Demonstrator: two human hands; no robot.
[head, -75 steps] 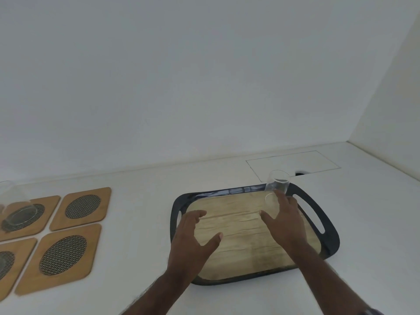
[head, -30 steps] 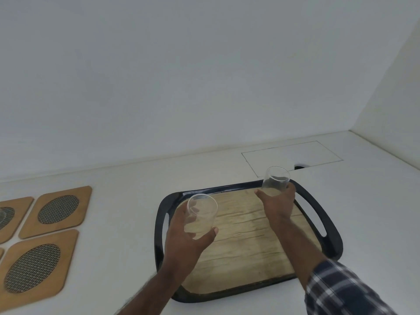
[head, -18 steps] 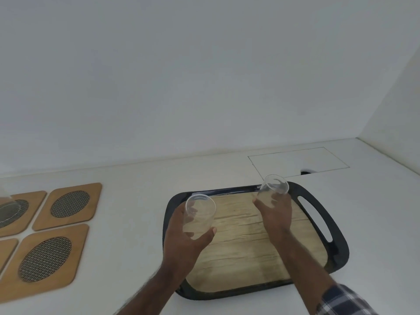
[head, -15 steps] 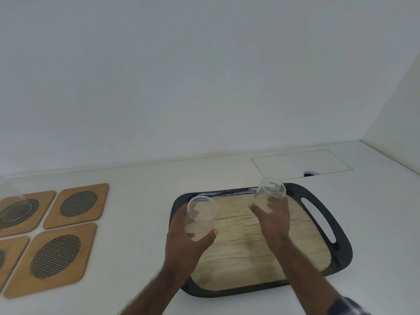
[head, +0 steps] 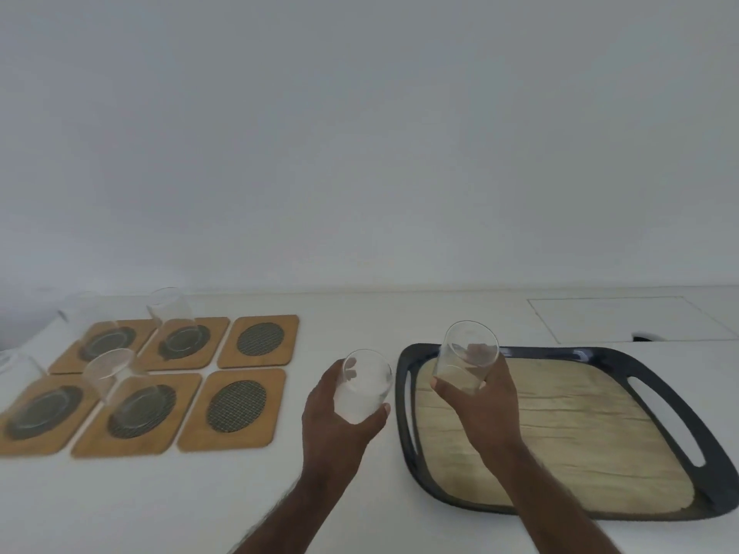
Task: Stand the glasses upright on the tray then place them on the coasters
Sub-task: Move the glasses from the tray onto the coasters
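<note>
Both grips are occupied: the left hand (head: 336, 417) wraps fingers and thumb round the lower body of one clear glass (head: 366, 383), and the right hand (head: 486, 405) holds a second glass (head: 468, 355) the same way, each glass mouth-up and raised. The left-hand glass hangs over bare white desk (head: 200, 505) between the tray (head: 568, 509) and the coasters; the right-hand glass sits above the tray's left rim. The tray itself, wood-patterned with a dark border, carries nothing visible. Further left lie six wooden coasters in two rows; four hold upright glasses, and the two nearest the tray, the front coaster (head: 236, 407) and the rear coaster (head: 260, 339), are free. Judgement: both glasses are in transit to those two coasters. Risks noted: the grips are low on smooth glass, so a slip is possible; the frame is motion-blurred, suggesting speed; a hurried set-down could land a base off-centre, and the neighbouring glass (head: 114, 375) stands close enough to be knocked by a knuckle.
</note>
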